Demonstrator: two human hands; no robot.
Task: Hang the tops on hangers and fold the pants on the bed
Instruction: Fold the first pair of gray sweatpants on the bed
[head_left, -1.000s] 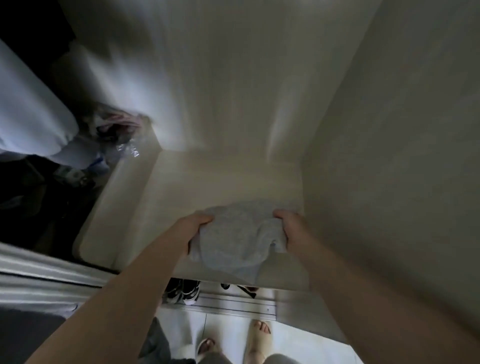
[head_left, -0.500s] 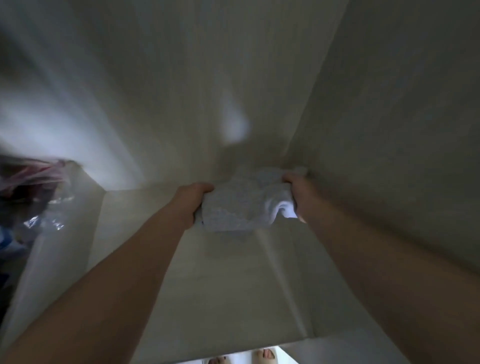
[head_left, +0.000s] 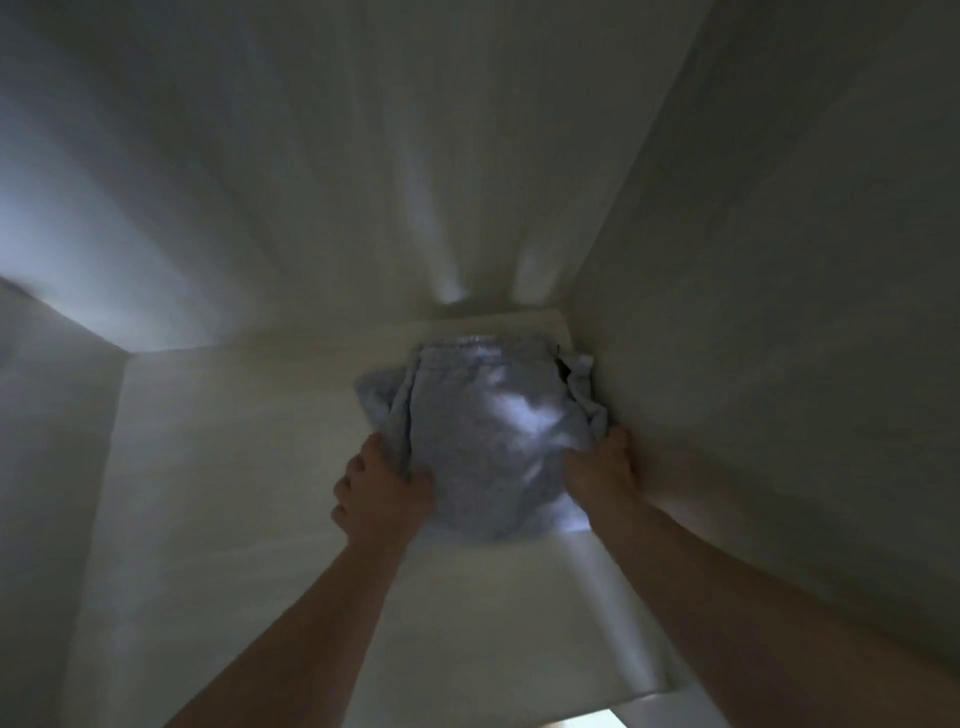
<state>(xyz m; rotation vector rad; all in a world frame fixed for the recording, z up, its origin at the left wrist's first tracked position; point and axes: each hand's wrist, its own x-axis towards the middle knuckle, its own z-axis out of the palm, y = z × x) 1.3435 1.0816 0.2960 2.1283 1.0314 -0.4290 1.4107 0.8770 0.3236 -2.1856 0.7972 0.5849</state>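
Head view: folded grey pants lie on the shelf against the right wall, left hand pinching their near-left edge, right hand pressed at their near-right edge; soft, light, floppy, probably best gripped through the folds.

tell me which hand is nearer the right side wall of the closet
Right. The right hand grips the folded grey pants almost against the side wall; the left hand holds their opposite edge.
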